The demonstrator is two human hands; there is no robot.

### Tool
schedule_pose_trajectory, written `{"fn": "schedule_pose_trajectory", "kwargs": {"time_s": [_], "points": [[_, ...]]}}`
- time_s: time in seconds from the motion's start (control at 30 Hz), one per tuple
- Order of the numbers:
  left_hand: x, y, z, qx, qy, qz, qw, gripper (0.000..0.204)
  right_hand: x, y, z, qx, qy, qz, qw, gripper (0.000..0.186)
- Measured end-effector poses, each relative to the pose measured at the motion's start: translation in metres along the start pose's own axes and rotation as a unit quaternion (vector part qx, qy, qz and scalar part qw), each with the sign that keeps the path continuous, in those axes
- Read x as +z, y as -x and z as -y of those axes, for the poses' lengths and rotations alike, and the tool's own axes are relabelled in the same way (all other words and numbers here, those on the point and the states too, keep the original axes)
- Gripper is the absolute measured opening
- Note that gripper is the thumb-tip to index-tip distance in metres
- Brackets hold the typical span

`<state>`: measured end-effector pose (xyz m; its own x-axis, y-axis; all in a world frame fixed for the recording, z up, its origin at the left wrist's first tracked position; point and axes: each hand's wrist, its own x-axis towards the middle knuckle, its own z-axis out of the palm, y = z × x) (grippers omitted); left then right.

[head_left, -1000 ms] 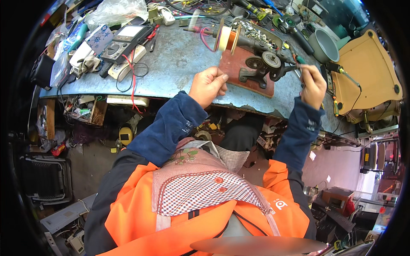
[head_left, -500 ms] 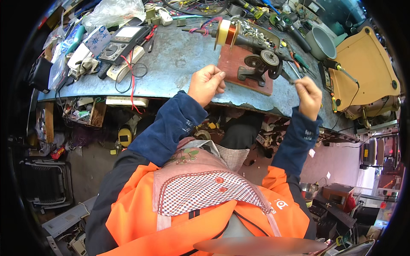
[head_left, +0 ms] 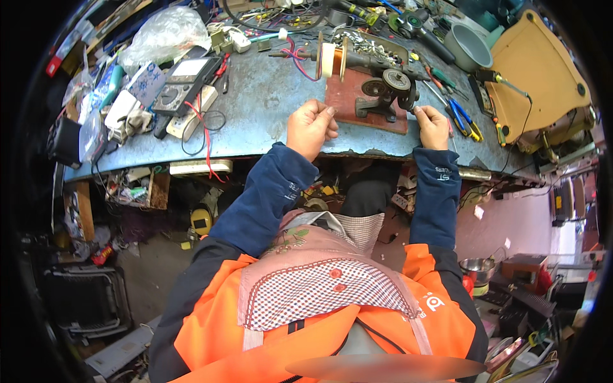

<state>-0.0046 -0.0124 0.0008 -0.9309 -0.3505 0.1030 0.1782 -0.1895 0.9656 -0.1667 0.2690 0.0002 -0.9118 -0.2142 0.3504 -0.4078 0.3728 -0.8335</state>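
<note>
A dark metal hand-cranked winder (head_left: pixel 377 105) with geared wheels (head_left: pixel 396 80) stands on a reddish board (head_left: pixel 345 96) at the bench's front. A spool (head_left: pixel 328 62) with cream and copper-colored windings is on its shaft, with pink and purple leads (head_left: pixel 297 60) looping from it. My left hand (head_left: pixel 311 127) is closed in a pinch at the board's left edge, below the spool; what it holds, if anything, is too small to make out. My right hand (head_left: pixel 431 126) is closed on the crank handle (head_left: pixel 414 110) below the wheels, at the board's right.
On the left of the blue bench (head_left: pixel 255 115) lie a multimeter (head_left: pixel 175 89), red cables and a plastic bag (head_left: pixel 163 38). At right are pliers (head_left: pixel 466 121), screwdrivers, a grey bowl (head_left: pixel 466 48) and a tan panel (head_left: pixel 536 76). Cluttered storage sits beneath the bench.
My right hand has swung down and then leftward with the crank, closer to the machine. My left hand has stayed near the board's left side. The camera's view has shifted slightly.
</note>
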Motion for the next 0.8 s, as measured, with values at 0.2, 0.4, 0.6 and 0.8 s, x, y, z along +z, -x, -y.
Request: {"fn": "schedule_pose_trajectory", "kwargs": {"time_s": [0.2, 0.4, 0.6, 0.8], "points": [[0.0, -0.002, 0.0, -0.008, -0.013, 0.018, 1.0, 0.016, -0.001, 0.007, 0.0, -0.036, 0.043, -0.021, 0.998, 0.025], [-0.002, -0.002, -0.001, -0.008, -0.009, 0.037, 0.999, 0.016, 0.002, 0.006, -0.003, -0.07, 0.029, -0.05, 0.996, 0.025], [-0.001, 0.0, -0.006, -0.008, -0.023, 0.048, 0.999, 0.015, -0.009, 0.012, 0.01, -0.081, 0.0, -0.01, 0.997, 0.018], [0.001, 0.001, -0.003, -0.005, -0.018, 0.042, 0.999, 0.015, -0.015, 0.012, 0.013, -0.083, -0.044, 0.029, 0.995, 0.018]]}}
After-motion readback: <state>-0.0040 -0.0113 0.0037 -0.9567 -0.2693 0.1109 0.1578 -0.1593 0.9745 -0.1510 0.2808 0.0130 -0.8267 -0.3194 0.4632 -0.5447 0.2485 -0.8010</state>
